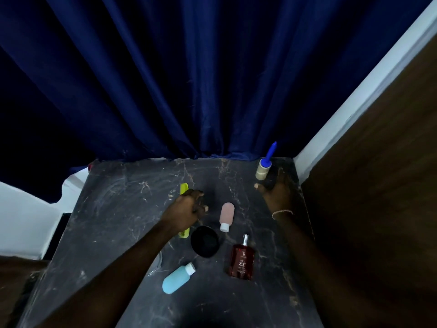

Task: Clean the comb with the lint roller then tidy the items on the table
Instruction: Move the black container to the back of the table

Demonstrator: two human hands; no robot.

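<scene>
A yellow-green comb (184,188) lies lengthwise on the dark marble table (123,200), left of centre. My left hand (186,208) covers its middle with the fingers curled around it; both comb ends stick out. The lint roller (263,170) stands upright at the far right corner, its blue handle pointing up. My right hand (275,191) sits just in front of the roller with thumb and fingers spread, holding nothing; its fingertips reach the roller's right side.
A pink bottle (227,215) lies at the table's centre, with a black round lid or jar (204,241) in front of it. A red perfume bottle (241,260) and a blue bottle (176,279) lie nearer me. Behind the table hangs a blue curtain (189,79), and a wooden panel (378,185) stands on the right.
</scene>
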